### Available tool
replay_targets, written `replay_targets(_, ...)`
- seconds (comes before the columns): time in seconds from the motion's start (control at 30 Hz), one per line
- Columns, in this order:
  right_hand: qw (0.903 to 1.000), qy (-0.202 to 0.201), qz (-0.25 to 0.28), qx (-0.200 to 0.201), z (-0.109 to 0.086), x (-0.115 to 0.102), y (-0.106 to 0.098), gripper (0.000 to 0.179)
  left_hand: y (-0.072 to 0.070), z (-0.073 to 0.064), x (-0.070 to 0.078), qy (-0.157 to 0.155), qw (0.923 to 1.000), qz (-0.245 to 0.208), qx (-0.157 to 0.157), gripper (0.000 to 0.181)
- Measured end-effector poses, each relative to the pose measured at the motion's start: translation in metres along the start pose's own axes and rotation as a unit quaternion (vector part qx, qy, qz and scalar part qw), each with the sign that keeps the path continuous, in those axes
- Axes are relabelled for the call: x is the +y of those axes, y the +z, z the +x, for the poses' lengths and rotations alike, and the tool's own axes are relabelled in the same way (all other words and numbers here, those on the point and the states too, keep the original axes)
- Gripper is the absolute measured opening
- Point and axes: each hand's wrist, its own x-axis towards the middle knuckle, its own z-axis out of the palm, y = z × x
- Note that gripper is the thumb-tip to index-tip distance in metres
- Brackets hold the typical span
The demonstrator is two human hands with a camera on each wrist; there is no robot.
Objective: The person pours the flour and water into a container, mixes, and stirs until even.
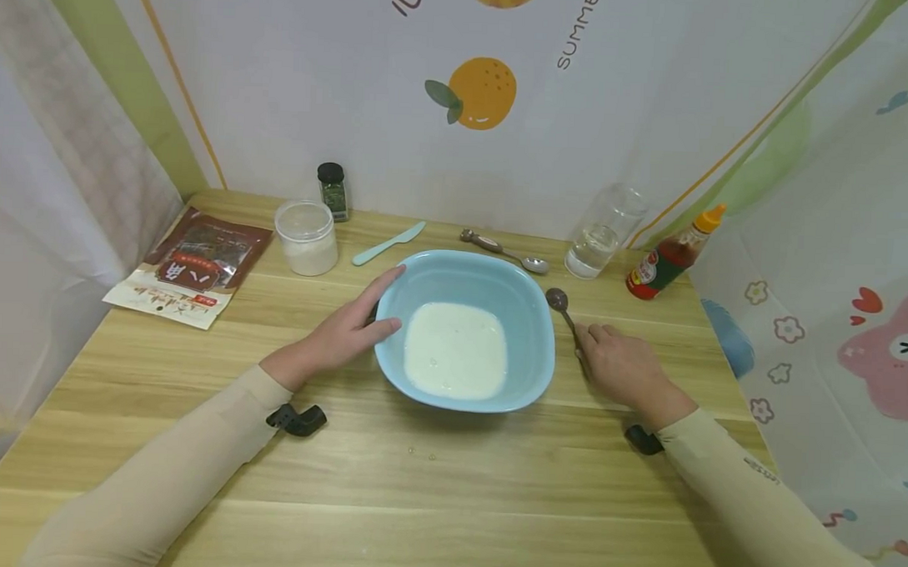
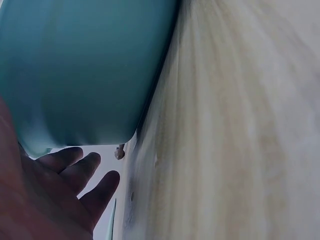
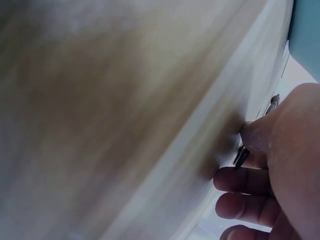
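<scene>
A light blue bowl (image 1: pixel 529 336) stands on the table with white liquid (image 1: pixel 455 350) in its bottom. My left hand (image 1: pixel 351 320) holds the bowl's left side, with the thumb over the rim and the other fingers along the outside. In the left wrist view, three fingertips (image 2: pixel 102 192) reach past the bowl's wall. To the right of the bowl, my right hand (image 1: pixel 620 360) pinches the handle of a dark spoon (image 1: pixel 558 300), whose head points away toward the back. A bit of the handle (image 3: pixel 241 157) shows between thumb and fingers in the right wrist view.
Behind the bowl lie a mint spreader knife (image 1: pixel 389 243) and a second spoon (image 1: pixel 503 250). A clear jar of white contents (image 1: pixel 310 253), a green herb jar (image 1: pixel 333 194) and a brown-white packet (image 1: pixel 193 266) are at left. A glass (image 1: pixel 594 248) and red sauce bottle (image 1: pixel 667 262) stand at right.
</scene>
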Motion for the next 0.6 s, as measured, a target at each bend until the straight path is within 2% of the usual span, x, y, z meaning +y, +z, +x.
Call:
replay_targets(0.27, 0.9989, 0.015, 0.036, -0.028, 0.004, 0.003, -0.004, 0.040, 0.000, 0.000, 0.000, 0.003, 1.0000, 0.001, 0.005, 0.080)
replay_targets(0.43, 0.9943, 0.058, 0.072, -0.053, 0.008, 0.006, -0.022, 0.044, 0.002, 0.000, -0.002, 0.010, 0.9999, -0.011, 0.007, 0.078)
replay_targets(0.6, 0.9897, 0.107, 0.092, -0.026, 0.025, 0.006, -0.041, 0.051, 0.000, 0.000, -0.001, 0.015, 0.9988, -0.041, 0.024, 0.073)
